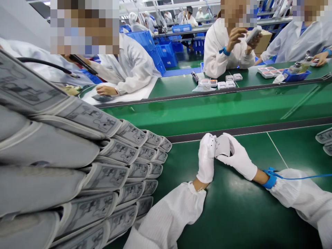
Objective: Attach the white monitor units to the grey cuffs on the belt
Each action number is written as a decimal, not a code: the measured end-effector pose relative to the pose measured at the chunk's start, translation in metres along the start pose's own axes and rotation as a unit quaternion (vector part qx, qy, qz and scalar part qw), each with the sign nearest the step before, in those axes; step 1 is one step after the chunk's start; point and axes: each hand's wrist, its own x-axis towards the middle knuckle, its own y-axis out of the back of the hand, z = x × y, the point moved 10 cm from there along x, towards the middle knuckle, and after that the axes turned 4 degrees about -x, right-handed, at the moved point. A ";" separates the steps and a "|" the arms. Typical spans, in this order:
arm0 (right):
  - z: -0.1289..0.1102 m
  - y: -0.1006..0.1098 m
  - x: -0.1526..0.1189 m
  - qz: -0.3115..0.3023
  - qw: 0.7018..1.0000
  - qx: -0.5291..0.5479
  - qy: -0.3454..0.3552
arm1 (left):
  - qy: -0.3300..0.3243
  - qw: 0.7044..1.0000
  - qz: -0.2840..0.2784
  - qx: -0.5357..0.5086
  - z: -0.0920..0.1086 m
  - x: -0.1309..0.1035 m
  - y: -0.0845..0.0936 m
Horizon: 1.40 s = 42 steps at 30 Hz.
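Observation:
My left hand [206, 159], in a white glove, is closed around a small white device [213, 141], of which only an edge with dark marks shows. Held against it by my right hand [241, 157], also gloved, is a light grey curved piece [222, 146] with small dark marks, like a cover or a sleeve. The two parts touch or meet; whether they are joined I cannot tell. Both hands are above the green work surface [233, 207], near its far edge. A blue wrist strap [270, 178] circles my right wrist.
Stacked grey fabric pouches [109, 180] with printed fronts rise on the left, close to my left sleeve. Beyond a dark rail runs a green belt [207, 112]. Across it, co-workers sit by small white units [226, 84] and a blue tray [296, 76]. More grey pieces [324, 136] lie far right.

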 end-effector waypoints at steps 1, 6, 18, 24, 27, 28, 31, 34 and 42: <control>-0.001 -0.001 -0.001 0.001 1.000 -0.015 -0.003 | -0.026 1.000 -0.008 -0.004 0.004 -0.002 -0.001; -0.008 -0.002 -0.008 0.014 0.999 -0.041 -0.006 | -0.071 0.996 -0.036 0.032 0.013 -0.008 -0.008; -0.011 0.002 -0.015 0.033 0.997 -0.069 0.015 | -0.096 0.989 -0.068 0.089 0.022 -0.017 -0.017; -0.014 -0.003 -0.018 0.015 0.997 -0.070 0.021 | -0.104 0.985 -0.069 0.115 0.023 -0.022 -0.016; -0.017 -0.004 -0.021 0.013 0.995 -0.100 0.028 | -0.107 0.984 -0.058 0.133 0.026 -0.026 -0.015; -0.019 -0.005 -0.021 0.012 0.993 -0.112 0.029 | -0.109 0.983 -0.057 0.136 0.027 -0.027 -0.016; -0.024 -0.006 -0.022 0.003 0.990 -0.135 0.032 | -0.123 0.978 -0.062 0.157 0.032 -0.029 -0.016; -0.030 -0.008 -0.021 -0.006 0.988 -0.146 0.045 | -0.162 0.957 -0.087 0.225 0.037 -0.031 -0.019; -0.022 -0.006 -0.020 0.000 0.982 -0.166 0.086 | -0.175 0.894 -0.218 0.349 0.032 -0.031 -0.027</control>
